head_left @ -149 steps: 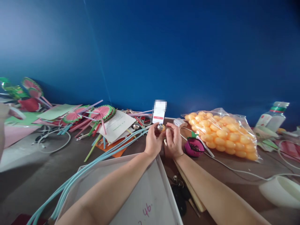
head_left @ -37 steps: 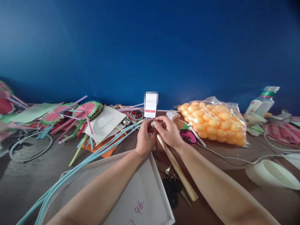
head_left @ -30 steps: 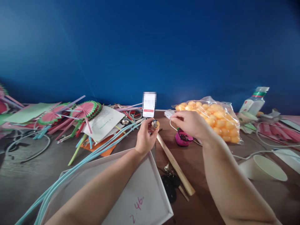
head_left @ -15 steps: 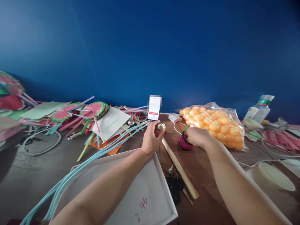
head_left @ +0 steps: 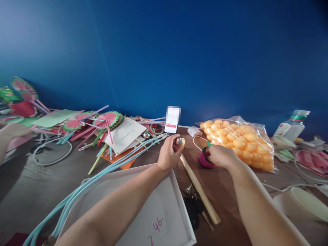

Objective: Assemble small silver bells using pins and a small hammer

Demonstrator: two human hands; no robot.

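Between the thumb and fingers of my left hand (head_left: pixel 168 154) is a small shiny metallic ball (head_left: pixel 180 141), with a hint of gold at its rim. My right hand (head_left: pixel 221 156) reaches into or onto a small magenta pouch (head_left: pixel 206 161) with a green top, standing on the brown table. Its fingertips are partly hidden there, so I cannot tell whether they hold anything besides the pouch. A wooden stick (head_left: pixel 201 191) lies on the table between my forearms. Under my left forearm is a shallow white box lid (head_left: pixel 138 218) with handwritten pink digits.
A clear bag of orange balls (head_left: pixel 239 143) lies beyond my right hand. A lit phone (head_left: pixel 172 119) leans against the blue wall. Light-blue cords (head_left: pixel 102 171) cross the lid's left side. Paper fans (head_left: pixel 109 121) lie left; another person's hand (head_left: pixel 15 131) shows there.
The whole view has shifted slightly, moving things rightward and a little down in the picture. Both my hands keep nearly the same places and grips. More of the other person's hand shows at left.
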